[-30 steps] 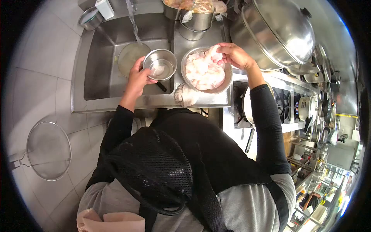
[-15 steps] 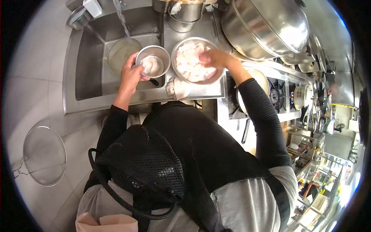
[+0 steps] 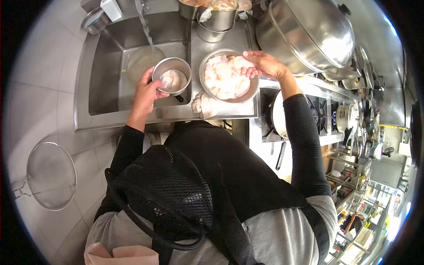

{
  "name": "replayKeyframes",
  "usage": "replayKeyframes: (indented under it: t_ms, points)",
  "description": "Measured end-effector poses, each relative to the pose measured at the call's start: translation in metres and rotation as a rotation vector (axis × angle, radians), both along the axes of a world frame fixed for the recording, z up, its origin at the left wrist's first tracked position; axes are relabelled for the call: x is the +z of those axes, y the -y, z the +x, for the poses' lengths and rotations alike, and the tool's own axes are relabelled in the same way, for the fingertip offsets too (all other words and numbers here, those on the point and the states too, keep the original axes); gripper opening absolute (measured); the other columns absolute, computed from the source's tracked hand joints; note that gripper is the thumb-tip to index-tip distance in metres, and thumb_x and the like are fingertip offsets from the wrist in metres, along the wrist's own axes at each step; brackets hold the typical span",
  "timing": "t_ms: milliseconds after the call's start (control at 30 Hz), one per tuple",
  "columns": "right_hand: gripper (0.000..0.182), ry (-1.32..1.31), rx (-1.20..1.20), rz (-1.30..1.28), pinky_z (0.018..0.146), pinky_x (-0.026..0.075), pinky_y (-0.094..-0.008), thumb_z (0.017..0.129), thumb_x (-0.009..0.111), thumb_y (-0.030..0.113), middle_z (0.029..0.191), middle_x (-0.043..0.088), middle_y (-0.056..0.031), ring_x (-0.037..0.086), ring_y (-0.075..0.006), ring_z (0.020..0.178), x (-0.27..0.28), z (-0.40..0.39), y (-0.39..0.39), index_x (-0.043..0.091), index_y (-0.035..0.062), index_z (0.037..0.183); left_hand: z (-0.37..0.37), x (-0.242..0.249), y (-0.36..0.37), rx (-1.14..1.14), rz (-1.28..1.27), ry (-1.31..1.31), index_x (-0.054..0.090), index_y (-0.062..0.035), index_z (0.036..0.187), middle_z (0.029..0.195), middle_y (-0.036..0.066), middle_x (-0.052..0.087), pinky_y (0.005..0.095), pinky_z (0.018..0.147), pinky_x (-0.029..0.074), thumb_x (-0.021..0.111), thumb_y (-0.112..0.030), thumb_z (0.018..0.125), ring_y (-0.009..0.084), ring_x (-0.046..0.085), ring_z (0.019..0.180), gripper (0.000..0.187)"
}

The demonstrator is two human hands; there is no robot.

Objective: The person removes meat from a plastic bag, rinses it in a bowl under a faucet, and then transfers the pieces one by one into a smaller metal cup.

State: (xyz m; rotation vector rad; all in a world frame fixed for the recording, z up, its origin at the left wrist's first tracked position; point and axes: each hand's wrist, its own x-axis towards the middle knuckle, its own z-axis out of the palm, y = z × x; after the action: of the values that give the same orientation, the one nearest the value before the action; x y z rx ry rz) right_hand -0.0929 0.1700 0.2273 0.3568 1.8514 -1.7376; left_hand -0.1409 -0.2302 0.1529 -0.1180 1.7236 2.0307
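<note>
My left hand (image 3: pixel 147 90) is closed on the rim of a small round metal bowl (image 3: pixel 184 70), held over the right side of the sink. A few pieces of pale raw meat (image 3: pixel 173 81) lie at its bottom. Right of it, a wider metal bowl (image 3: pixel 207 90) on the steel counter is heaped with similar pale meat (image 3: pixel 223 79). At that bowl's right rim, my right hand (image 3: pixel 267 65) has thumb and fingers curled around a pale piece of meat (image 3: pixel 240 62). A crumpled cloth (image 3: pixel 203 105) lies just in front of the wide bowl.
Water runs into a round vessel in the sink (image 3: pixel 99 95). Stacked metal pots (image 3: pixel 215 31) stand behind the wide bowl, and a big domed steel vessel (image 3: pixel 304 35) is at back right. A pan (image 3: pixel 278 115) sits on the stove. A mesh strainer (image 3: pixel 51 176) hangs at left.
My right hand has moved from over the meat toward the wide bowl's right rim, its fingers now turned around a piece. The small bowl stays in my left hand, slightly lower in view.
</note>
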Motion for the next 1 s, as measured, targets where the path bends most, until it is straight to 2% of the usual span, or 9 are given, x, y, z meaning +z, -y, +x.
replayKeyframes:
  t_ms: [300,367,433,500,567,633,767,933,1000]
  points:
    - [0.034,-0.179,-0.005,-0.138,0.075,0.054,-0.0226,0.101,0.057,0.033,0.1,0.067,-0.004,0.064,-0.0094,0.083,0.028,-0.009,0.067,0.062,0.002,0.115,0.008,0.015,-0.03,-0.105,-0.044,-0.112,0.047,-0.0043,0.139,0.124,0.013,0.057,0.0307,0.061,0.063,0.052,0.004,0.085,0.0198,0.069,0.081,0.055]
    - [0.03,-0.282,0.136,0.284,0.074,0.053,-0.0232,0.1,0.06,0.032,0.099,0.067,-0.0026,0.063,-0.0095,0.083,0.025,-0.02,0.066,0.065,0.0038,0.111,0.009,0.012,-0.035,-0.079,-0.016,-0.142,0.048,-0.0041,0.138,0.124,0.014,0.057,0.0306,0.06,0.063,0.052,0.004,0.084,0.0209,0.069,0.082,0.055]
    - [0.016,-0.305,0.268,0.654,0.064,0.051,-0.0271,0.096,0.061,0.016,0.078,0.067,-0.0014,0.061,-0.0101,0.068,-0.017,-0.019,0.035,0.068,0.0041,0.104,0.01,0.008,-0.033,-0.084,0.014,-0.137,0.048,-0.0037,0.138,0.124,0.014,0.057,0.0305,0.059,0.063,0.052,0.005,0.083,0.0222,0.069,0.083,0.055]
    - [0.016,-0.479,0.289,0.802,0.064,0.051,-0.0282,0.089,0.062,0.009,0.074,0.068,-0.0038,0.063,-0.0137,0.065,-0.051,-0.011,0.024,0.068,0.0043,0.104,0.007,0.002,-0.026,-0.07,-0.038,-0.146,0.048,-0.0033,0.137,0.124,0.014,0.056,0.0305,0.058,0.063,0.051,0.005,0.082,0.0227,0.069,0.084,0.056]
    - [0.021,-0.667,0.234,0.85,0.069,0.054,-0.0309,0.087,0.067,0.011,0.081,0.072,-0.0083,0.069,-0.0206,0.072,-0.08,-0.006,0.035,0.069,0.0062,0.107,0.007,-0.003,-0.019,-0.067,-0.026,-0.14,0.048,-0.0034,0.138,0.123,0.013,0.056,0.0314,0.06,0.064,0.051,0.006,0.081,0.0222,0.069,0.086,0.057]
    - [0.024,-1.198,0.33,1.041,0.074,0.055,-0.0348,0.086,0.069,0.014,0.091,0.074,-0.0114,0.071,-0.0265,0.081,-0.115,-0.005,0.043,0.072,0.0099,0.109,0.009,-0.004,-0.017,-0.05,-0.042,-0.093,0.048,-0.0036,0.138,0.122,0.013,0.056,0.0318,0.06,0.064,0.051,0.006,0.081,0.0218,0.069,0.086,0.058]
    - [0.036,-0.551,0.252,0.869,0.085,0.054,-0.0368,0.089,0.067,0.022,0.108,0.07,-0.0145,0.068,-0.0308,0.096,-0.1,-0.011,0.024,0.067,0.019,0.125,0.008,-0.008,-0.016,-0.044,-0.048,-0.097,0.048,-0.0037,0.138,0.122,0.013,0.056,0.0318,0.059,0.064,0.051,0.005,0.082,0.0214,0.069,0.087,0.057]
    - [0.026,-0.273,-0.12,0.143,0.072,0.053,-0.0235,0.09,0.064,0.009,0.095,0.069,-0.0018,0.065,-0.0094,0.086,-0.067,0.003,0.017,0.067,0.0012,0.115,0.005,-0.008,-0.014,-0.036,-0.009,-0.117,0.046,-0.0056,0.141,0.127,0.014,0.055,0.0325,0.061,0.063,0.053,0.004,0.084,0.0204,0.069,0.082,0.058]
    - [0.027,-0.279,-0.132,0.048,0.073,0.054,-0.0244,0.09,0.065,0.009,0.098,0.069,-0.0035,0.065,-0.0103,0.087,-0.051,-0.002,0.022,0.066,0.0003,0.116,0.009,-0.001,-0.017,-0.01,-0.02,-0.107,0.046,-0.0048,0.14,0.127,0.014,0.054,0.0323,0.06,0.064,0.053,0.004,0.084,0.0215,0.069,0.083,0.058]
